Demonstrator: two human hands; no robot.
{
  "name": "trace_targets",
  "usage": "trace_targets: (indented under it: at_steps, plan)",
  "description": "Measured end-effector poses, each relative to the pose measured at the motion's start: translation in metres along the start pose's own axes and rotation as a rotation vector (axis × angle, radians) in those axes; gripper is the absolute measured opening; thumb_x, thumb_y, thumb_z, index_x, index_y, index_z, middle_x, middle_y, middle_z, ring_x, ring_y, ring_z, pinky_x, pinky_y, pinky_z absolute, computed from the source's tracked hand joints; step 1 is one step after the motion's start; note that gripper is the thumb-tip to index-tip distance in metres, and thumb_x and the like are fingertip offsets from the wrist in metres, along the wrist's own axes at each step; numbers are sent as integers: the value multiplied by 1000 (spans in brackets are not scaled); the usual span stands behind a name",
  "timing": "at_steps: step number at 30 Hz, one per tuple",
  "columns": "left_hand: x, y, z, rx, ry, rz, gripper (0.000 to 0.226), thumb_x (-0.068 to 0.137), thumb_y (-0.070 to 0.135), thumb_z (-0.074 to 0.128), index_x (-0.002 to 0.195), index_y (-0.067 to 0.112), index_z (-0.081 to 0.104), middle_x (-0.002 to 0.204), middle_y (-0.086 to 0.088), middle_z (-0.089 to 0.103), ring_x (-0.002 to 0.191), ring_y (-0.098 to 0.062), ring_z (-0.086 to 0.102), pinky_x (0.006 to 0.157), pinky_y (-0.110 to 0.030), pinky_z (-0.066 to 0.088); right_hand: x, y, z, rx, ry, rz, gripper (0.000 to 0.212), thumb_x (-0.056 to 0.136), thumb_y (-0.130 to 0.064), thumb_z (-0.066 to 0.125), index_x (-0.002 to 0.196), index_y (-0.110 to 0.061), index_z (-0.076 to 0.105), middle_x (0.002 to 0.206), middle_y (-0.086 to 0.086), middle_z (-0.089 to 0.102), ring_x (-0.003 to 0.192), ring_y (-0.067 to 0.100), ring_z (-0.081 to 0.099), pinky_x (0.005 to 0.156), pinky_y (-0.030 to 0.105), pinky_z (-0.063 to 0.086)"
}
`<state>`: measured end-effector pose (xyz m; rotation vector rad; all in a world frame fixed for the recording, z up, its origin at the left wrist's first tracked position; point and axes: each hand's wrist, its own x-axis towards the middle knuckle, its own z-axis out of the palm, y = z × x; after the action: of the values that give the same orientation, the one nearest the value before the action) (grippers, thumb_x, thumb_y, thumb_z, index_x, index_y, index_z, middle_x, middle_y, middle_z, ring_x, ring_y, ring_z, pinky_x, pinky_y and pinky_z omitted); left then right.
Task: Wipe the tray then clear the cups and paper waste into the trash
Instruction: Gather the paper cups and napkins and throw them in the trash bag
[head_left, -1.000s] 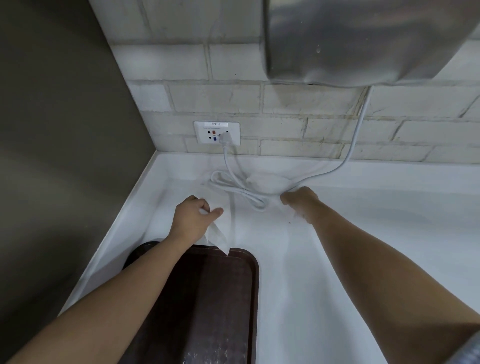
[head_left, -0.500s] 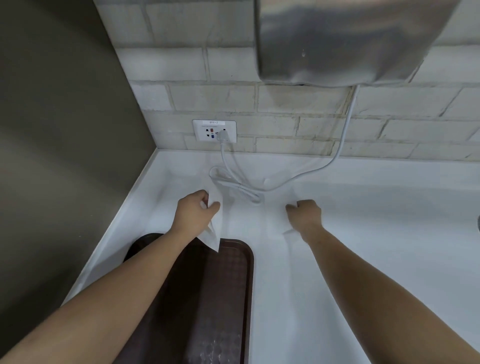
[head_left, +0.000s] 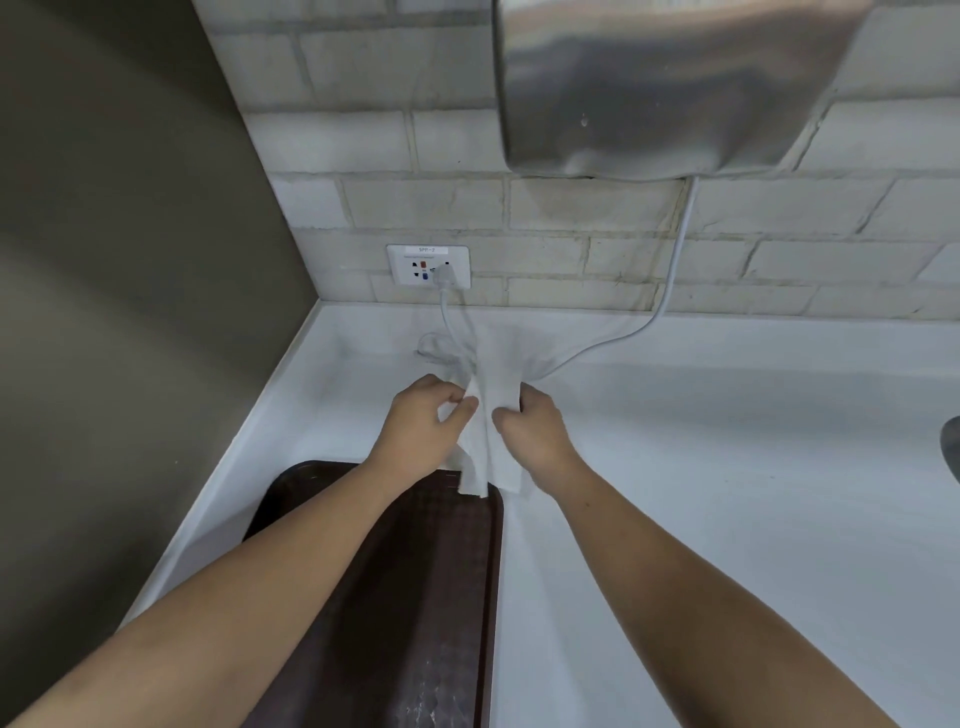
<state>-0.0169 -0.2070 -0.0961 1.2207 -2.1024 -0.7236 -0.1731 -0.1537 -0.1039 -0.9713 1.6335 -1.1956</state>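
tray (head_left: 415, 597): dark brown, flat on the white worktop (head_left: 727, 519), the left forearm crossing above it.
left hand (head_left: 421, 428): over the tray's far edge, grip pinching the left side of the paper towel (head_left: 491, 421) between thumb and fingers.
paper towel: white, held up between both hands, lower end hanging over the tray's far right corner.
right hand (head_left: 537, 434): just past the tray's far right corner, grip clasped on the towel's right side.
socket (head_left: 428, 266): on the brick wall beyond the tray, a plug in it.
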Motion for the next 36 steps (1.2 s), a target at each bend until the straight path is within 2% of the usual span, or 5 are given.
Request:
trace_targets:
  at_steps: [4,18,23,28,36]
  plan:
    - [-6,12,-7,-161,-167,-29,26,104,16,52,98,16,78,96,4,62,90,-9,62,78,-16,45,-1,-4,3,425,-217,46,45,81,-30,70,122,-12,63,114,9,72,108,28,69,93,46,56]
    - [-28,1,-32,-152,50,-365,67,95,6,59,152,33,35,130,8,45,106,-16,57,89,-23,46,-1,9,-9,192,109,28,7,93,-25,66,91,-24,72,96,-4,76,89,18,73,86,42,60]
    - [-36,3,-44,-167,-22,-401,54,92,0,40,122,38,63,110,8,64,70,-10,57,54,-13,41,-21,-1,-7,178,118,-12,13,94,-24,66,105,-21,72,102,-4,75,93,17,72,87,39,59]
    - [-45,9,-56,-198,11,-368,20,96,24,60,93,18,79,103,8,74,99,-13,67,84,-24,52,-49,-13,-7,69,171,-41,6,94,-24,65,93,-25,71,95,-5,75,87,17,72,77,32,59]
    - [-88,10,-90,-149,15,-136,34,94,12,66,125,27,68,118,14,64,114,-7,55,95,-18,43,-110,-22,11,-42,330,-28,9,93,-23,61,94,-19,69,87,-4,71,78,15,68,61,25,52]
